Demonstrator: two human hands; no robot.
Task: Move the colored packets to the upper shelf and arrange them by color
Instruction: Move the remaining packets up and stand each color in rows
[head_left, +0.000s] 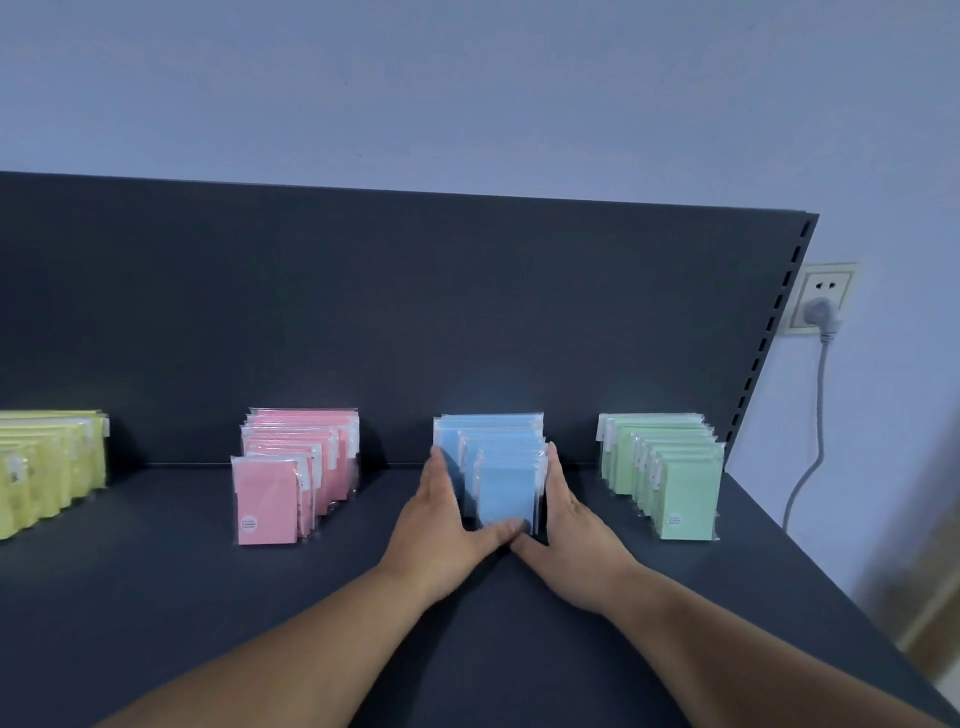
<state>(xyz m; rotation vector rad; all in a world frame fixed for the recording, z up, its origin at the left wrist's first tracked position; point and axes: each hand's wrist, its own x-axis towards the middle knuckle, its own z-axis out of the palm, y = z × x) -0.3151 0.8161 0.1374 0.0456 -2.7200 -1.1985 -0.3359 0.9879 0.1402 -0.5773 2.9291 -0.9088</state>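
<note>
Blue stack (506, 483) is on the shelf (363, 597), dead ahead of me, third of four colour rows: yellow (47, 467) far left, pink (291, 467), blue, green (670, 473) on the right. All four stand well apart from each other, and blue has clear shelf on both flanks.

Key geometry: the blue packets stand upright, faces toward me, and the row's long axis runs front to back, from my hands toward the back panel (363, 312). The rear packet looks close to the panel, but I can't tell if it touches.

Left hand (441, 519) lies flat along the row's left side, fingers straight and pointing at the panel. Right hand (574, 525) mirrors it on the right side. Both thumbs (493, 535) fold in across the bottom of the front packet, tips nearly meeting. So both hands are uncurled and pressing the stack between them, not wrapped round it. Neither hand is nearer; the stack sits centred between them.

My read: this is squaring up the blue row, with sorting mostly done on what I can see. Any push has to go straight along the row axis, away from me. If it goes off-axis, the packets will probably fan out sideways. The sleeves look glossy, so I expect them to slide on each other easily.
</note>
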